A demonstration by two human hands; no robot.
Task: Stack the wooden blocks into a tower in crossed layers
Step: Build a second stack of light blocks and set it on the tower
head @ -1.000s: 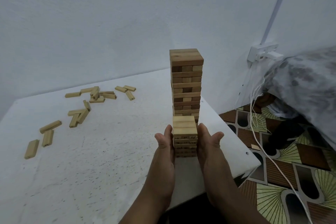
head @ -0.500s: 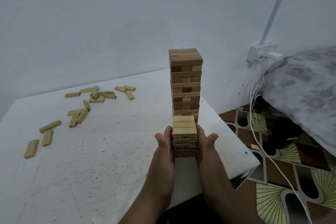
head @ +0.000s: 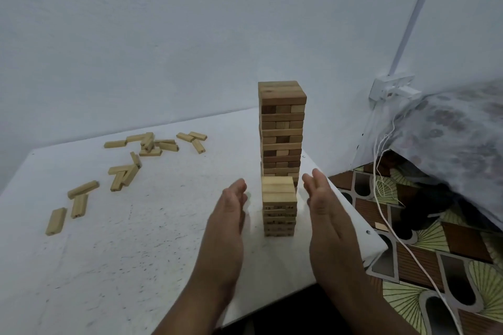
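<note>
Wooden short stack [head: 279,205] now stands free near the tabletop [head: 136,239] edge, just before the tall tower [head: 281,128]. Left hand [head: 230,212] and right hand [head: 324,207] have let go — both flat, apart from it. I judge squaring done; loose blocks [head: 128,168] remain.

Blocks [head: 279,205] matt wood; table [head: 136,239] speckled, matt.

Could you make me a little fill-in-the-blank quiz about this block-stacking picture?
1. The short stack stands in ___ of the tall tower.
2. The left hand and right hand flank the short stack without ___ it.
3. The loose blocks lie scattered on the ___ side of the white table.

Missing words: front; touching; left
</note>
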